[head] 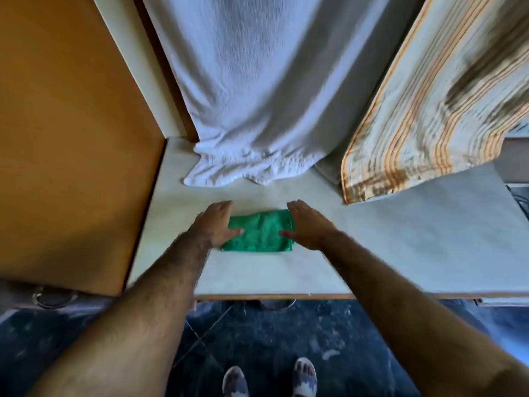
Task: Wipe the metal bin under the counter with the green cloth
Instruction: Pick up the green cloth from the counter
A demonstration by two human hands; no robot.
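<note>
A folded green cloth [259, 232] lies flat on the pale counter [400, 253], near its front edge. My left hand [217, 222] rests on the cloth's left side with the fingers spread and the thumb over the fabric. On the cloth's right side lies my right hand [307, 224], also flat and spread. Neither hand grips the cloth. A curved metal rim [276, 304] peeks out below the counter's front edge; what it belongs to is hidden.
A white towel [252, 116] hangs down onto the counter's back. A striped orange-and-cream cloth [429, 110] hangs at the right. A wooden panel [71, 138] walls off the left, with a metal ring [53, 299] below it. Dark speckled floor [286, 339] and my feet lie below.
</note>
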